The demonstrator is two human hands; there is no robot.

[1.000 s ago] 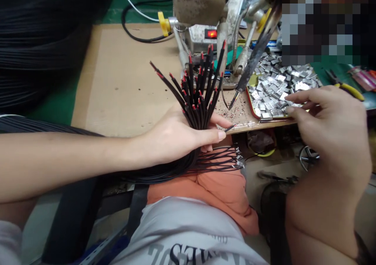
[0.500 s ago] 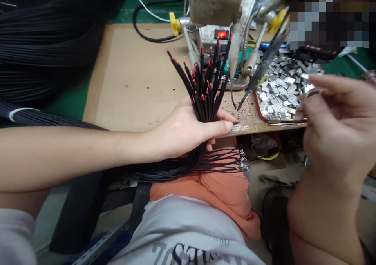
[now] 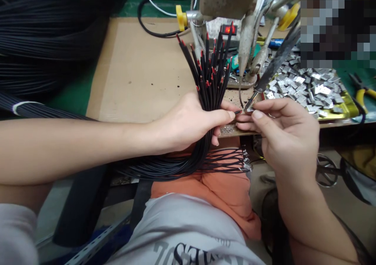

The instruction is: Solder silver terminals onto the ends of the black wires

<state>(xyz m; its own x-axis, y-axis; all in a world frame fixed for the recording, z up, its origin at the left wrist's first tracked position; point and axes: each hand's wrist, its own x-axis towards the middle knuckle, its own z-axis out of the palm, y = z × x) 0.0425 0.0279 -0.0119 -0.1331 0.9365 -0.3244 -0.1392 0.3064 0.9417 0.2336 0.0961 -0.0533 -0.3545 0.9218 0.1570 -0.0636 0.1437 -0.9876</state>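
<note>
My left hand (image 3: 195,120) grips black cables (image 3: 214,88), my right hand (image 3: 289,127) a metal connector (image 3: 250,109). I should stay steady: soldering iron (image 3: 273,67) at two o'clock.

At centre, the left hand (image 3: 192,124) grips a bundle of black wires (image 3: 212,96); right of centre, the right hand (image 3: 286,129) pinches a small shiny piece (image 3: 250,109) near the soldering iron (image 3: 272,71). Metal parts (image 3: 302,88) fill a tray (image 3: 351,109), upper right.
</note>
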